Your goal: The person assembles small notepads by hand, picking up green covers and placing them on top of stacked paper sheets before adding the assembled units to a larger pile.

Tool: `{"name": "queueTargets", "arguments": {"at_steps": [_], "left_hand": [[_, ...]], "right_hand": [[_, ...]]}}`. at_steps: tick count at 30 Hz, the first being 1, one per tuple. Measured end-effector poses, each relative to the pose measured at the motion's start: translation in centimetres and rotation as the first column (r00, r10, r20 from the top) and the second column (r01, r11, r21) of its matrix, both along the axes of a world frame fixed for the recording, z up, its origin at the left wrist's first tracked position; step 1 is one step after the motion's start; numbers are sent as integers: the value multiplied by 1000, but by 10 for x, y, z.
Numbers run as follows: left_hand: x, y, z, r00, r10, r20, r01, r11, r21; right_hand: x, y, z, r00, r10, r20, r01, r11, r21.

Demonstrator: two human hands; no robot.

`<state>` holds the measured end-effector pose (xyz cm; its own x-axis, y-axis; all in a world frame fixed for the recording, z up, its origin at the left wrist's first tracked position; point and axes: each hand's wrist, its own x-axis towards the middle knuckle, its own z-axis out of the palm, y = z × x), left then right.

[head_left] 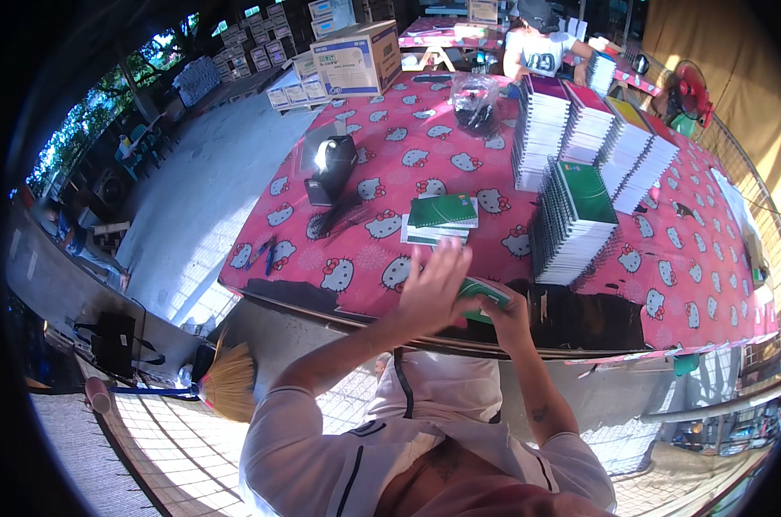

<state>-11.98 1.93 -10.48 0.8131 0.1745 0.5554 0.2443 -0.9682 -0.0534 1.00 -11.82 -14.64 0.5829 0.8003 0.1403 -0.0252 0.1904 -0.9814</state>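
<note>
My right hand (509, 315) is closed round a small green-covered notebook (484, 292) at the table's front edge. Beside it, my left hand (434, 291) is open, its fingers stretched out and slightly blurred; whether it touches the held notebook I cannot tell. Just beyond my left hand lies a small pile of green-covered notebooks (443, 211), stacked unevenly with white page edges showing. To the right of my hands rises a tall stack of spiral-bound notebooks (577, 226) with a green cover on top.
Taller notebook stacks (541, 129) stand behind. A black tape dispenser (331, 172), pens (264, 254) and a clear plastic bag (475, 103) share the pink patterned table (378, 276). Beyond are a large carton (356, 59), a seated person (541, 43) and a red fan (690, 90). A broom (228, 383) leans left.
</note>
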Motion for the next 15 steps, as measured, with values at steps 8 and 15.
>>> {"name": "queueTargets", "arguments": {"at_steps": [8,15], "left_hand": [[-10,-7,-38,993,-45,113,62,987,-148],[-3,7,-16,996,-29,-85,25,998,-50]], "right_hand": [[20,5,-4,978,100,186,-93,995,-44],[29,20,-38,958,228,177,-202,967,-152]]}}
